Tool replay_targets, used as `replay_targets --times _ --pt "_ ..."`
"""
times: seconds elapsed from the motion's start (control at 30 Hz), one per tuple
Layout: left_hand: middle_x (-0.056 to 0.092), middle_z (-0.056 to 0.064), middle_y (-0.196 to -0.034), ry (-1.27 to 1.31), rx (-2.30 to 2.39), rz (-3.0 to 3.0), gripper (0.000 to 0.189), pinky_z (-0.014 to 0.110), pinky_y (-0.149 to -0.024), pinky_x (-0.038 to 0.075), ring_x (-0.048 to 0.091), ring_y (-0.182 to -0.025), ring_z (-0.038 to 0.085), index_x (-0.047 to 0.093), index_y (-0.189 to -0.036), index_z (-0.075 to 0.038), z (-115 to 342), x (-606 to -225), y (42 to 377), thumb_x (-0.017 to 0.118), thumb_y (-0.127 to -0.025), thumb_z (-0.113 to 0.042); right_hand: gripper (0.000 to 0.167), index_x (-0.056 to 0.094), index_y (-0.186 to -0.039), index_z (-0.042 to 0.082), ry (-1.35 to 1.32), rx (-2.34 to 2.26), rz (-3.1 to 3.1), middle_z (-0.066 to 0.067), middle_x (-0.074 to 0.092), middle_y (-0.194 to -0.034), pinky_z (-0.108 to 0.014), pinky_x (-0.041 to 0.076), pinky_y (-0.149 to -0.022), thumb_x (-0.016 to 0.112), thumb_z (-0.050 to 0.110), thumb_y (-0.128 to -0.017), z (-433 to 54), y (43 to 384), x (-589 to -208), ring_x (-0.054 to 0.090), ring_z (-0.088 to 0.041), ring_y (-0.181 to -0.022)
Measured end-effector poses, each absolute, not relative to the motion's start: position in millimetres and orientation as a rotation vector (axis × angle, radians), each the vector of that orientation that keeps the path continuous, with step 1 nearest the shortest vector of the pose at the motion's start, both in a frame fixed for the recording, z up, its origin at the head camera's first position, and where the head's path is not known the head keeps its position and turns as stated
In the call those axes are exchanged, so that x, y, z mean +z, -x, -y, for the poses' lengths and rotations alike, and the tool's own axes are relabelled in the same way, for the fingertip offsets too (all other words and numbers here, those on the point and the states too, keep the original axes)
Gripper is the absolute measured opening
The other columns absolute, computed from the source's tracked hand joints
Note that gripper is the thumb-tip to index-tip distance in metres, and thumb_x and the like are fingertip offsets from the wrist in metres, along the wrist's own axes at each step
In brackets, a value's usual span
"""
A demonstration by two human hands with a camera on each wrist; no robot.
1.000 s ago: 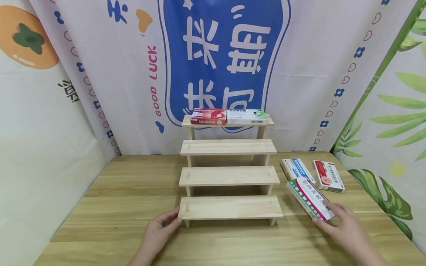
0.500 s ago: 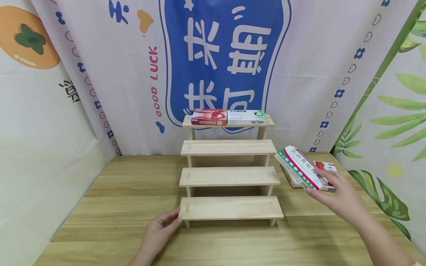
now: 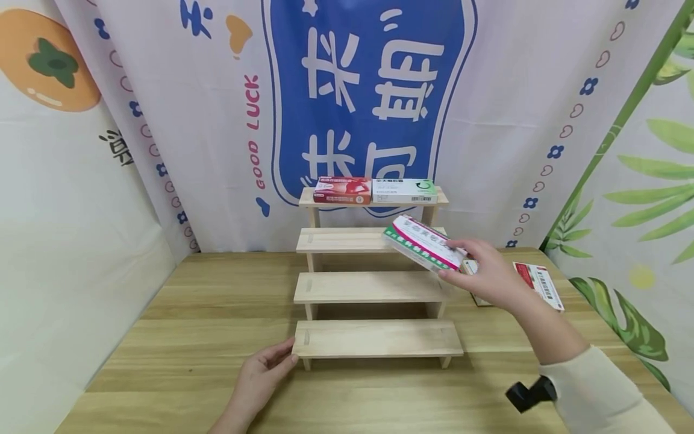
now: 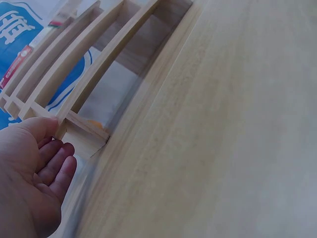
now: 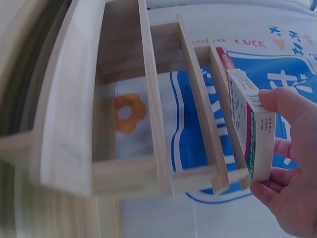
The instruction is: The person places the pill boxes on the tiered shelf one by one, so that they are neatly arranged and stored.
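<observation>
My right hand grips a white medicine box with green and magenta stripes by its right end. The box is tilted and overlaps the right part of the second-highest step in the head view. In the right wrist view, thumb and fingers hold the box by its end. With thumb and fingers, my left hand pinches the left end of the lowest board of a wooden step shelf. The left wrist view has the thumb at the board's corner. On the top step lie a red medicine box and a white-green one.
Right of the shelf, a red-and-white medicine box lies on the wooden table. Another box is mostly hidden behind my right hand. A printed cloth hangs behind the shelf.
My right hand has lifted the striped medicine box off the right side of the table and carried it left and up to the second-highest step. The left hand has stayed at the shelf's end.
</observation>
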State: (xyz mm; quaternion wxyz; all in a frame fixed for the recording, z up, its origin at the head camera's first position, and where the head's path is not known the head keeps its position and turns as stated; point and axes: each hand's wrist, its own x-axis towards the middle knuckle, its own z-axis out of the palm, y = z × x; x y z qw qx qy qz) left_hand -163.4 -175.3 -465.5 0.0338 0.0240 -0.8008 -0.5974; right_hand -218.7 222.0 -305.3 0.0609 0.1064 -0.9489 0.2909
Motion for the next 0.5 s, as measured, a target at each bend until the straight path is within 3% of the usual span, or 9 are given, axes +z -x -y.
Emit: replay_targets --times 0.5 --pt "0.066 0.016 -0.127 -0.048 -1.834 2.456 0.037 0.02 -0.088 0.058 0.067 -0.112 0.025 0.067 -0.119 0.001 176 -465 162 0.074 -0.087 -0.013 0.062 0.057 -0.13 0.014 -0.543 0.96 2.89 -0.011 0.051 -0.144 -0.058 0.042 -0.109 0.075 0.046 -0.081 -144 262 -302 0.047 -0.032 -0.129"
